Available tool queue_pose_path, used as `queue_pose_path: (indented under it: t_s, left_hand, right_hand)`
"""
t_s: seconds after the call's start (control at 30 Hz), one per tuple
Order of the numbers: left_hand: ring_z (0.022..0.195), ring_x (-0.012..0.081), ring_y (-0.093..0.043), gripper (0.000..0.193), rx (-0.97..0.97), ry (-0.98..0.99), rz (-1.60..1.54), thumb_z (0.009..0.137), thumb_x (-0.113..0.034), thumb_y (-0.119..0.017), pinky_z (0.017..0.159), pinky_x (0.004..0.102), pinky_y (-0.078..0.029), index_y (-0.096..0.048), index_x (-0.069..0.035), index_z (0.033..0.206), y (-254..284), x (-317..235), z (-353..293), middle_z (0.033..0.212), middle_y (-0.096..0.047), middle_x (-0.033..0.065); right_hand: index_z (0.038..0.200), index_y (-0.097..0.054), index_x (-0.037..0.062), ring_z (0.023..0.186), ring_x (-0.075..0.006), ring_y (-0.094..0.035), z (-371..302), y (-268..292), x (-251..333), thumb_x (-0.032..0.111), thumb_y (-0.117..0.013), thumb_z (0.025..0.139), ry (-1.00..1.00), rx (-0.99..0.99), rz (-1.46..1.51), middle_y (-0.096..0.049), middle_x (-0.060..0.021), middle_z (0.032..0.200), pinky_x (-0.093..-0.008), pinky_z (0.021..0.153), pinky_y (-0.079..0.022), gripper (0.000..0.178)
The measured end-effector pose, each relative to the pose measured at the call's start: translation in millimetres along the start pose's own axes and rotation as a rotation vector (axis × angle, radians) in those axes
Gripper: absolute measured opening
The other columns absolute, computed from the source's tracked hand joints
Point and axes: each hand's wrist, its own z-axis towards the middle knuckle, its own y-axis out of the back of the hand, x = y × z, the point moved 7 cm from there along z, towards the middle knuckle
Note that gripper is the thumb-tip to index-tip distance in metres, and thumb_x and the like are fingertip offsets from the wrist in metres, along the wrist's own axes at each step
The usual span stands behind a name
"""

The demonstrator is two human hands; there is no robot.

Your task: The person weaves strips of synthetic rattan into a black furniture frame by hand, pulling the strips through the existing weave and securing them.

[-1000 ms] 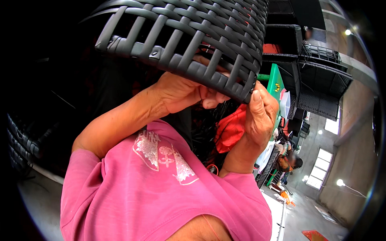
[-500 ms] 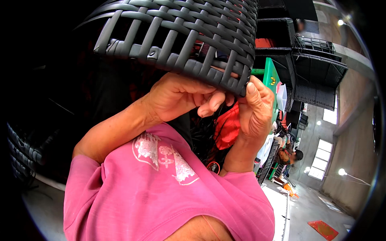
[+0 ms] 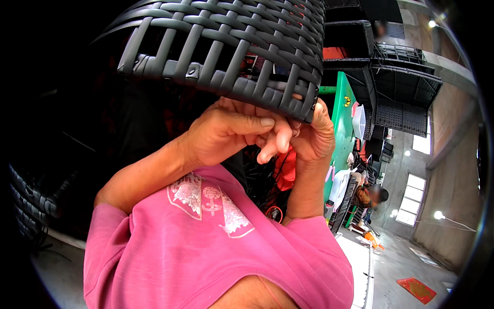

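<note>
A dark grey wicker panel [image 3: 247,38] fills the top of the view, its flat strands woven together and wrapped along the lower frame edge. My right hand [image 3: 315,136] grips the panel's lower right corner, with the thumb against it and the fingers bent behind. Just below the same edge, my left hand [image 3: 218,129] lies with its thumb straight and its fingers curled towards the right hand's fingertips. Whatever the left fingers may pinch is hidden by the panel and the hand. Between my forearms hangs a red cloth or bag [image 3: 286,170].
A green board or tabletop [image 3: 340,121] stands to the right, with a white tray [image 3: 358,122] on it. Farther right are black wicker furniture pieces [image 3: 401,92], a person [image 3: 368,195] at work, and a red sheet [image 3: 416,290] on the floor. More woven material [image 3: 31,198] lies left.
My left hand has shifted slightly right, its thumb now extended along the panel's edge. My right hand has closed in towards it. The panel has moved a little left.
</note>
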Motion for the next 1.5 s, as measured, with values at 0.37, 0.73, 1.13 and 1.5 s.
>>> queue_pose_path:
  t_s: [0.37, 0.73, 1.13, 1.5]
  left_hand:
    - [0.064, 0.0141, -0.06, 0.022, 0.024, 0.013, 0.042, 0.091, -0.005, -0.049, 0.061, 0.0252, -0.049, -0.056, 0.006, 0.109, 2, 3, -1, 0.084, -0.065, 0.0144]
    - [0.067, 0.016, -0.059, 0.024, -0.13, -0.003, 0.046, 0.091, -0.008, -0.052, 0.064, 0.0272, -0.048, -0.056, 0.005, 0.11, 3, -9, -3, 0.084, -0.062, 0.0127]
    - [0.056, 0.0197, -0.054, 0.03, -0.304, -0.053, 0.188, 0.091, -0.012, -0.049, 0.054, 0.028, -0.045, -0.053, 0.004, 0.116, 11, -17, -13, 0.08, -0.06, 0.0158]
    - [0.069, 0.0082, -0.053, 0.019, -0.589, -0.682, 1.022, 0.088, 0.001, -0.058, 0.06, 0.02, -0.043, -0.063, 0.001, 0.106, 12, -47, -33, 0.09, -0.064, 0.0046]
  right_hand:
    - [0.11, -0.057, -0.0077, 0.067, -0.0168, -0.058, 2, -5, -1, 0.024, -0.069, 0.083, 0.033, -0.031, 0.087, -0.065, -0.014, 0.092, -0.0248, 0.053, -0.044, 0.043]
    - [0.101, -0.062, -0.0079, 0.051, -0.012, -0.053, 1, 2, -1, 0.019, -0.068, 0.083, -0.003, 0.032, 0.048, -0.066, -0.0146, 0.082, -0.0213, 0.045, -0.042, 0.033]
    - [0.089, -0.066, -0.0026, 0.058, -0.0118, -0.052, 1, 4, -5, 0.01, -0.066, 0.083, 0.08, 0.047, -0.035, -0.061, -0.0094, 0.07, -0.0204, 0.049, -0.037, 0.014]
    - [0.089, -0.065, -0.0049, 0.063, -0.0146, -0.054, -4, 3, -2, 0.008, -0.064, 0.084, 0.165, 0.042, -0.023, -0.063, -0.0119, 0.074, -0.0244, 0.057, -0.043, 0.014]
